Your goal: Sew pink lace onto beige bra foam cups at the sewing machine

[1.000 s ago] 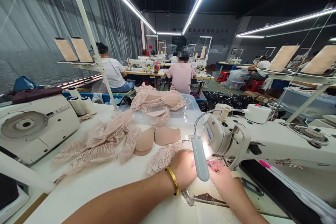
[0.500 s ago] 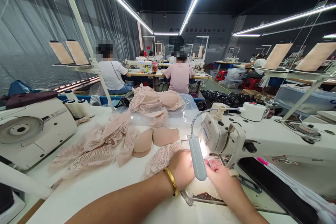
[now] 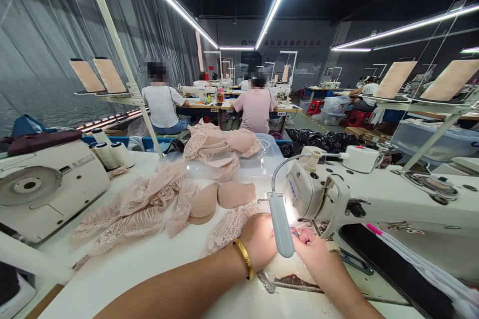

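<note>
At your far left a white machine housing with a round grey disc [image 3: 45, 187] sits on the white bench [image 3: 157, 264], its slanted front reaching out toward the bench's left border. Three white thread cones [image 3: 112, 153] stand just behind its right corner. Right of that, a crumpled heap of pale pink lace fabric [image 3: 138, 204] sprawls across the middle of the bench. Its near fringe ends well short of your left forearm, so a broad bare strip of bench runs along the near edge. Behind the heap a clear plastic box [image 3: 267, 159] carries a pile of pink lace bras [image 3: 220, 144]. Two beige foam cups [image 3: 220, 198] lie side by side just right of the heap, the left one touching the lace. Just in front of them lies a small pale pink lace piece [image 3: 230, 224]. Your left hand [image 3: 262, 239], with a gold bangle [image 3: 245, 258] at the wrist, rests on the piece's right end. Its fingers are hidden behind the grey gooseneck lamp head [image 3: 280, 229], so you cannot tell whether that hand lies flat or pinches. Your right hand [image 3: 314, 251] sits just right of the lamp head, fingers curled in close under the white sewing machine [image 3: 374, 204]; whether they grip anything cannot be made out. The two hands are very near each other, hemmed in by the lamp head in front and the machine's long arm running off to the right.
</note>
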{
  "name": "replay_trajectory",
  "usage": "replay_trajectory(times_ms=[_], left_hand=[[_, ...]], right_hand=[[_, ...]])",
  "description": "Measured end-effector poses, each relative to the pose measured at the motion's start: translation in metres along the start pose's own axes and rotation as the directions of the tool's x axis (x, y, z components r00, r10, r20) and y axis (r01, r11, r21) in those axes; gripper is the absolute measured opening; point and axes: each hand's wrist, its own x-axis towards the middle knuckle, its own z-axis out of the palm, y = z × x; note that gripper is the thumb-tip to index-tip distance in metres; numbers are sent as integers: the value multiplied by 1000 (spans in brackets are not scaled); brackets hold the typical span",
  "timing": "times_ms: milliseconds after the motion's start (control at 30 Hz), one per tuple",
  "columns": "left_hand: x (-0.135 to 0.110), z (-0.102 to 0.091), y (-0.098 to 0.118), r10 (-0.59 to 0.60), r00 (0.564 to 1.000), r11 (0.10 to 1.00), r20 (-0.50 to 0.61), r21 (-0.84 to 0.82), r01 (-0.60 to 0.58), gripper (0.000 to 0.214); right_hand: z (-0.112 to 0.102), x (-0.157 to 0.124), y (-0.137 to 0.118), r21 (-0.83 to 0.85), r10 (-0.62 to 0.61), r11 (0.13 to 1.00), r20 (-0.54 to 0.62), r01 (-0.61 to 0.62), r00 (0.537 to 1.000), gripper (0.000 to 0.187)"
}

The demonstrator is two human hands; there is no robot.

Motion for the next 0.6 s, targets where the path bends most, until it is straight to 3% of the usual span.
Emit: replay_trajectory(times_ms=[600], left_hand=[[2,1,-2,18,1000,999,8,30,-18,31]], right_hand=[[8,6,14,-3,-8,1000,3,8,1000,37]])
